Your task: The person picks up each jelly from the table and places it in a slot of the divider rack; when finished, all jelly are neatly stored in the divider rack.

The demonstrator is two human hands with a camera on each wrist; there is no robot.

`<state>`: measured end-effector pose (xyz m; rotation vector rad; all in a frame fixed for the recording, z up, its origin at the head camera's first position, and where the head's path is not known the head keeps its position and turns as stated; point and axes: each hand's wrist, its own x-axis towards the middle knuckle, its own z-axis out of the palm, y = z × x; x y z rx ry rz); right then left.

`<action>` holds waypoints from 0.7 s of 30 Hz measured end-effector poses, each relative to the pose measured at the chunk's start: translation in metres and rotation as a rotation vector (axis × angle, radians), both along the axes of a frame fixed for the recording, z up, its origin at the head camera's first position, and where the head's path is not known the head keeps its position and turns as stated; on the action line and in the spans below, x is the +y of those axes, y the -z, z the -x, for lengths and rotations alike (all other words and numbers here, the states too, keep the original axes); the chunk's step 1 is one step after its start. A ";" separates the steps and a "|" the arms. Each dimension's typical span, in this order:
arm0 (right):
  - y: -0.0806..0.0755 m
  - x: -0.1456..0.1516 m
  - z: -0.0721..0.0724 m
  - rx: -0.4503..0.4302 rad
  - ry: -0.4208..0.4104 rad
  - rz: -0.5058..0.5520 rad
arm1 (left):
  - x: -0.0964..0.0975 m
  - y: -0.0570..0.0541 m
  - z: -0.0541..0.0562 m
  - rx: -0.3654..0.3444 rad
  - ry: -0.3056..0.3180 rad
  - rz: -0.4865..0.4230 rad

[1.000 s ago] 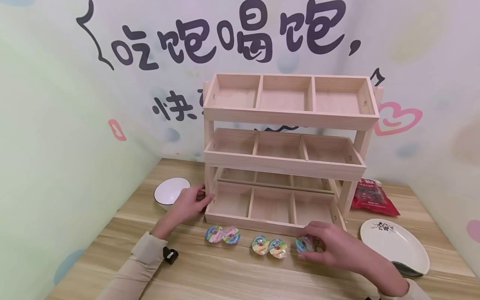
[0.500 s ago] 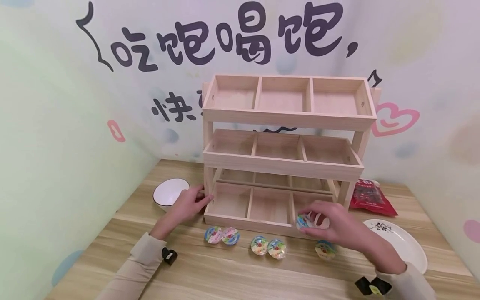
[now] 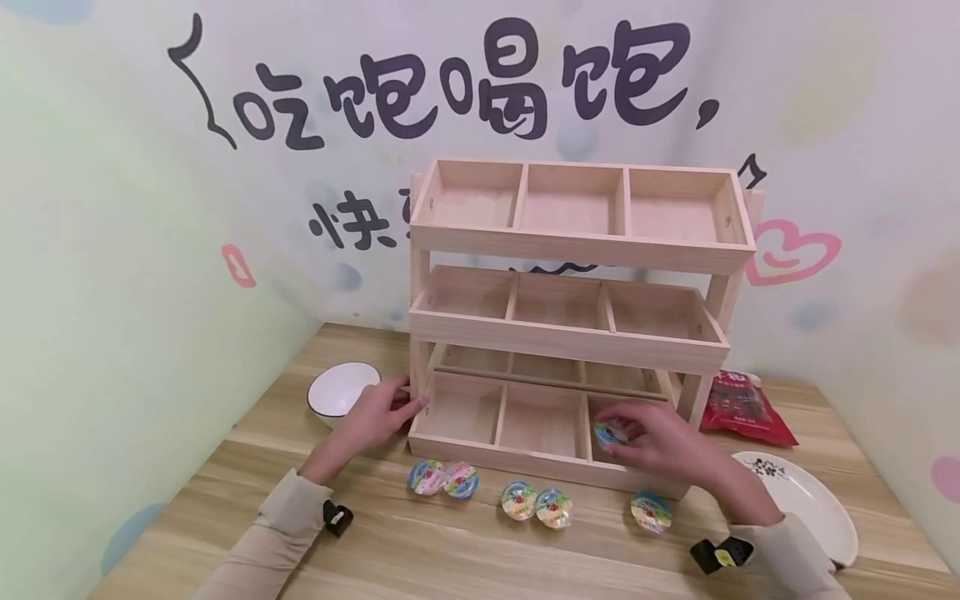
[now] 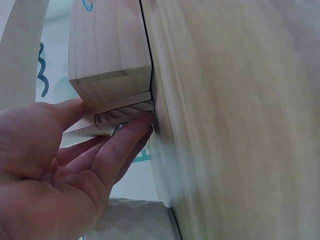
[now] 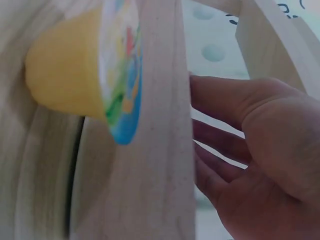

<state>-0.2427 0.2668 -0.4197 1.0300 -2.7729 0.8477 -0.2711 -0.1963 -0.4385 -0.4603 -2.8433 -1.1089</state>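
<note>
A three-tier wooden rack (image 3: 566, 242) stands on the table, each tier split into three compartments. At its lower left corner my left hand (image 3: 378, 410) grips the rack's end; the left wrist view shows thumb and fingers (image 4: 122, 147) around the wood. My right hand (image 3: 663, 443) pinches a jelly cup (image 3: 609, 433) inside the bottom tier's right compartment. In the right wrist view the tray's front board hides that cup and the fingertips. Another jelly cup (image 3: 650, 512), yellow with a printed lid (image 5: 122, 75), sits on the table before that compartment.
Two pairs of jelly cups, one pair with pink-and-blue lids (image 3: 443, 479), the other with yellowish lids (image 3: 536, 505), sit before the rack. A white bowl (image 3: 341, 390) stands left. A red packet (image 3: 746, 408) and a white plate (image 3: 806, 508) lie right.
My right hand has lifted one jelly cup from the table and carried it up over the front board into the bottom right compartment. The left hand has stayed at the rack's corner.
</note>
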 end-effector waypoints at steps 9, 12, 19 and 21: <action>0.014 -0.001 0.010 -0.063 -0.002 -0.028 | 0.002 0.000 0.001 -0.007 -0.006 0.018; 0.015 0.000 0.010 -0.067 0.006 -0.004 | 0.002 0.000 0.002 -0.002 -0.002 0.027; 0.018 0.000 0.010 -0.043 0.051 -0.022 | 0.002 0.000 0.002 0.004 0.006 0.034; 0.018 0.000 0.010 -0.044 0.055 -0.030 | 0.002 0.000 0.001 0.002 0.006 0.036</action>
